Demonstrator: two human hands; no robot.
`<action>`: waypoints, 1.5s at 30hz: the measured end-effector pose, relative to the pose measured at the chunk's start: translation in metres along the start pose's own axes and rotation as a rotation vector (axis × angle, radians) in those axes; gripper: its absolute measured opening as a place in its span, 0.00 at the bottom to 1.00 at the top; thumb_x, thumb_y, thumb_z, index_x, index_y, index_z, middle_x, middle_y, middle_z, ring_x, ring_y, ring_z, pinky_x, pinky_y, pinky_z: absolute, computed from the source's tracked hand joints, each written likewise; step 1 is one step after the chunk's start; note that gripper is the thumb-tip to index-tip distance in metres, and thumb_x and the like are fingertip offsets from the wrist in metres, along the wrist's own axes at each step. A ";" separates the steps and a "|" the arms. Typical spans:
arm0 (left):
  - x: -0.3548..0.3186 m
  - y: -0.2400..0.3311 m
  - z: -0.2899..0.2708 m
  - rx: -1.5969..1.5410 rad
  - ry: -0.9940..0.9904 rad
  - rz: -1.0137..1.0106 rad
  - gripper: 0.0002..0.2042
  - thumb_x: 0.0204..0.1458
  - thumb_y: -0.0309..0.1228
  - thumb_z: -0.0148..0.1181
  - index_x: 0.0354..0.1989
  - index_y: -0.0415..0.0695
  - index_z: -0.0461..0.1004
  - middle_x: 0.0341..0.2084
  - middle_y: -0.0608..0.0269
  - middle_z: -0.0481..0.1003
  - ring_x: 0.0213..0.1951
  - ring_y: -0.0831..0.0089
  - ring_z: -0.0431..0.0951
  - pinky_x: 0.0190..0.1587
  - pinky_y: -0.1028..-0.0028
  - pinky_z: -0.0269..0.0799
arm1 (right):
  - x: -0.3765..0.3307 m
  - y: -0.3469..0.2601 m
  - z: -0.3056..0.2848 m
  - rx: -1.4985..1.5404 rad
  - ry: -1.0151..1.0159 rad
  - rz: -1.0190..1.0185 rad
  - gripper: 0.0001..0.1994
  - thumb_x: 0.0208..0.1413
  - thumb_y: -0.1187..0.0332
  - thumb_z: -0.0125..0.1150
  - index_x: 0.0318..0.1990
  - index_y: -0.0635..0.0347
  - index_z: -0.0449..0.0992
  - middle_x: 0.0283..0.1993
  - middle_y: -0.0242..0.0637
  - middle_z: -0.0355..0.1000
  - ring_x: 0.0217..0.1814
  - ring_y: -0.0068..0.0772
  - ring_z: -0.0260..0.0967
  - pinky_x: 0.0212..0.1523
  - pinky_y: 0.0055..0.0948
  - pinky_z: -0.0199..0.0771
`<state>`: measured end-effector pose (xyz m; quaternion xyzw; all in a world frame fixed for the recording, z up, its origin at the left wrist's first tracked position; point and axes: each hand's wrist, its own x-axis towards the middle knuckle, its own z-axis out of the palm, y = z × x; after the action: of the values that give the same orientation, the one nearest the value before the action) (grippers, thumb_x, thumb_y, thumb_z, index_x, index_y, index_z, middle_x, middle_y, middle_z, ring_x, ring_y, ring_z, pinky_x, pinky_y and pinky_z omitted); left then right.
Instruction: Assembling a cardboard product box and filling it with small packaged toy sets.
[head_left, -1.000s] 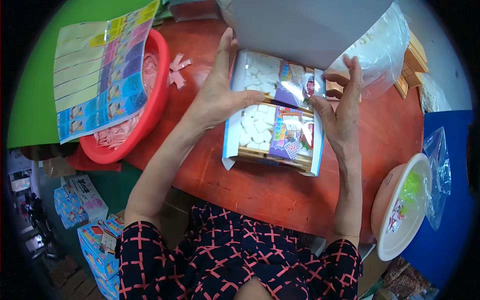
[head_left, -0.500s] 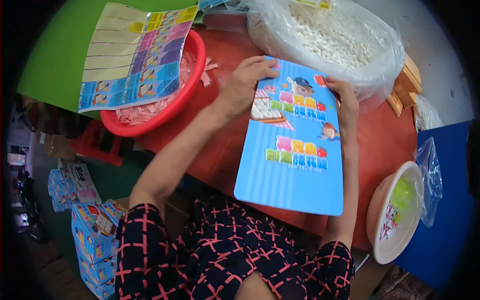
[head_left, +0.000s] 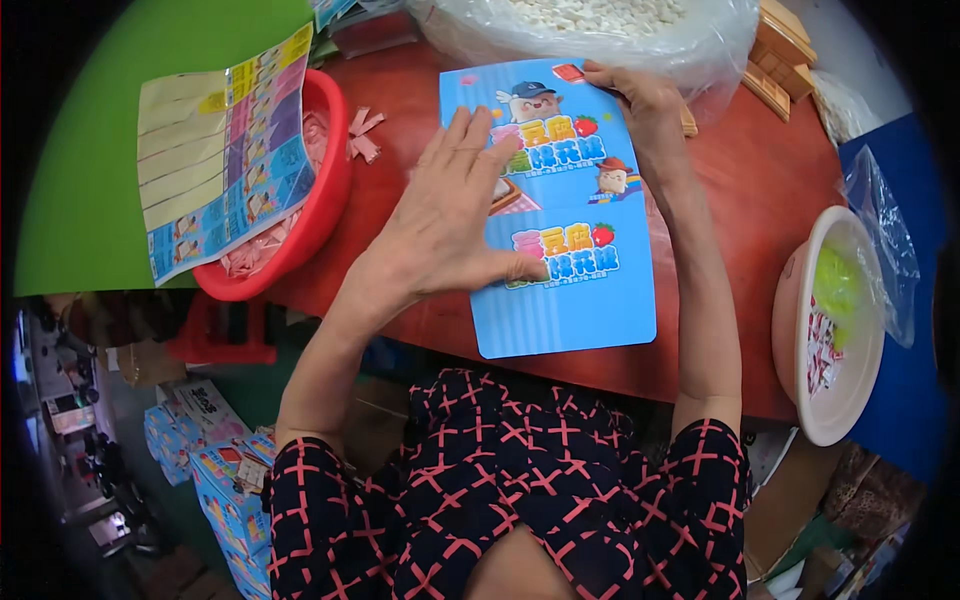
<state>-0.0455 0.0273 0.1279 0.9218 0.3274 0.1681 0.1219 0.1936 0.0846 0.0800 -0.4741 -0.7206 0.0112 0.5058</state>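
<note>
A flat blue printed cardboard piece (head_left: 590, 315), with rounded lower corners and a crease across it, lies tilted over the red tabletop in front of me. It carries cartoon marshmallow figures and colourful lettering. My right hand (head_left: 645, 105) grips its upper right corner, fingers curled round the edge. Across its left side rests my left hand (head_left: 440, 205), with fingers stretched out and thumb apart over the lower lettering. Part of the print is hidden under that hand.
A red basin (head_left: 325, 210) of pink wrapped pieces stands left, with a printed label sheet (head_left: 225, 150) over it. White pieces fill a plastic-lined container (head_left: 715, 50) at the back. A pale basin (head_left: 865, 370) stands right; blue boxes (head_left: 228, 500) are stacked lower left.
My left hand has let go of the cardboard's upper left edge and moved down onto its face, fingers spread. The right hand keeps hold of the upper right corner. The whole view has shifted.
</note>
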 end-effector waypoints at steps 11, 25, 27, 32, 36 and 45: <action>-0.001 -0.001 0.007 0.206 0.138 0.062 0.41 0.29 0.38 0.71 0.57 0.48 0.60 0.54 0.33 0.57 0.57 0.39 0.58 0.58 0.55 0.56 | -0.054 -0.041 -0.059 0.433 -0.321 0.260 0.30 0.46 0.63 0.61 0.58 0.59 0.63 0.63 0.43 0.56 0.63 0.39 0.57 0.57 0.31 0.61; -0.002 -0.014 0.012 0.145 0.227 0.054 0.36 0.31 0.43 0.70 0.54 0.49 0.66 0.51 0.43 0.65 0.54 0.48 0.65 0.55 0.61 0.63 | -0.060 -0.063 -0.043 0.040 -0.242 0.031 0.42 0.24 0.81 0.68 0.56 0.51 0.64 0.65 0.41 0.51 0.66 0.46 0.49 0.60 0.38 0.62; -0.007 -0.027 0.003 -0.143 0.191 0.092 0.29 0.41 0.38 0.63 0.55 0.44 0.65 0.52 0.44 0.65 0.56 0.51 0.64 0.56 0.63 0.61 | -0.054 -0.065 -0.044 -0.022 -0.255 -0.065 0.41 0.23 0.81 0.67 0.56 0.52 0.64 0.64 0.41 0.52 0.67 0.45 0.49 0.59 0.38 0.62; -0.011 -0.047 0.017 -0.920 0.131 -0.051 0.24 0.48 0.18 0.40 0.57 0.36 0.57 0.53 0.49 0.66 0.59 0.61 0.61 0.60 0.70 0.56 | -0.042 -0.077 -0.045 -0.132 -0.374 -0.219 0.33 0.23 0.83 0.62 0.48 0.57 0.72 0.54 0.39 0.66 0.60 0.44 0.60 0.56 0.38 0.64; -0.010 -0.054 0.041 -0.887 0.288 0.150 0.25 0.48 0.10 0.32 0.57 0.39 0.50 0.60 0.48 0.56 0.62 0.63 0.56 0.61 0.70 0.53 | -0.029 -0.081 -0.051 0.155 -0.375 0.060 0.23 0.28 0.86 0.60 0.40 0.63 0.76 0.46 0.41 0.72 0.55 0.39 0.66 0.55 0.34 0.64; 0.002 -0.050 0.064 -0.786 0.643 0.285 0.12 0.50 0.14 0.45 0.39 0.44 0.57 0.62 0.44 0.48 0.61 0.55 0.57 0.58 0.64 0.60 | -0.020 -0.057 -0.063 0.429 -0.317 0.290 0.11 0.38 0.86 0.60 0.33 0.69 0.75 0.41 0.43 0.74 0.51 0.41 0.68 0.57 0.37 0.62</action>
<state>-0.0471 0.0589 0.0530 0.7437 0.1319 0.5675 0.3278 0.2025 0.0100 0.1244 -0.4466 -0.6965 0.3094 0.4687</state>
